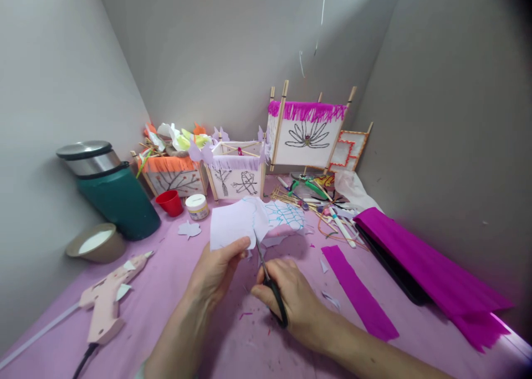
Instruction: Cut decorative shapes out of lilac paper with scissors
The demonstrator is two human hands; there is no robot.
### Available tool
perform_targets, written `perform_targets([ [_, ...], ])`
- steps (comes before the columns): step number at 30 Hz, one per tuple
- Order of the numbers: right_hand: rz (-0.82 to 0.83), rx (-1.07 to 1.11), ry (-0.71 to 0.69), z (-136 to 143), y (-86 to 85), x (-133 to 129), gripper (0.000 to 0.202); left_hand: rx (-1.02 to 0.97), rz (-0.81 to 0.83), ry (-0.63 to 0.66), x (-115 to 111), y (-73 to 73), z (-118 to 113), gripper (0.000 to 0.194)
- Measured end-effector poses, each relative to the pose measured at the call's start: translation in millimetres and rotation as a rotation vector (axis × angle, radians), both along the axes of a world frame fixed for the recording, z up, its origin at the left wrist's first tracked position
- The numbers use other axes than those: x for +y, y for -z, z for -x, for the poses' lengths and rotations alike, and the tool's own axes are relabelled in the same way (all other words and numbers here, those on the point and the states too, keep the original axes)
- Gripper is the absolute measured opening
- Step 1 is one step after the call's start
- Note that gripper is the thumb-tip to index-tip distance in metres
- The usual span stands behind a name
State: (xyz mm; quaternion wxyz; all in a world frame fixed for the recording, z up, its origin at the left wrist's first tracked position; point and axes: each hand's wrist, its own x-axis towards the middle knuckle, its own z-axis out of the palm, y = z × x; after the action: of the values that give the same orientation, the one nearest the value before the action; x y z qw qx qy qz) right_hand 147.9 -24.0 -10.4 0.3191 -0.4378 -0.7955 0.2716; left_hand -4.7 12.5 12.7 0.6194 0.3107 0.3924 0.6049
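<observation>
My left hand (222, 265) pinches a pale lavender sheet of paper (230, 224) between thumb and fingers, above the pink tabletop. Wrapped round the black handles of a pair of scissors (275, 298) is my right hand (293, 296). The scissor blades reach up to the paper's right edge, by a curling flap. Whether the blades are parted is hard to make out. Just behind the paper lies a piece with blue scribbled lines (286, 215). A lavender cut-out shape (189, 230) rests on the table left of the sheet.
A pale pink glue gun (103, 301), bowl (97, 243), green flask (118, 196), red cup (169, 203) and white jar (197, 207) stand left. Decorated stick-framed boxes (307, 141) line the back. Magenta paper strips (359, 293), a black tray-like object (393, 265), markers and sticks lie right.
</observation>
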Motion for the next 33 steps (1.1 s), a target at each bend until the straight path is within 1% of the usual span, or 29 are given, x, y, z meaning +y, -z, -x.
perform_targets([
  [7,0.005,-0.010,0.000,0,-1.4,0,0.016,0.014,-0.015,0.020,2,0.2,2,0.022],
  [16,0.009,-0.007,-0.023,-2,-3.4,-1,0.015,0.021,-0.023,0.053,1,-5.8,8,0.028],
  [22,-0.009,-0.003,-0.028,-2,0.3,1,0.014,0.018,0.004,0.044,1,-4.7,10,0.027],
  [33,-0.025,-0.042,-0.054,-6,-2.1,3,0.016,0.055,-0.045,0.107,3,-3.2,11,0.023],
])
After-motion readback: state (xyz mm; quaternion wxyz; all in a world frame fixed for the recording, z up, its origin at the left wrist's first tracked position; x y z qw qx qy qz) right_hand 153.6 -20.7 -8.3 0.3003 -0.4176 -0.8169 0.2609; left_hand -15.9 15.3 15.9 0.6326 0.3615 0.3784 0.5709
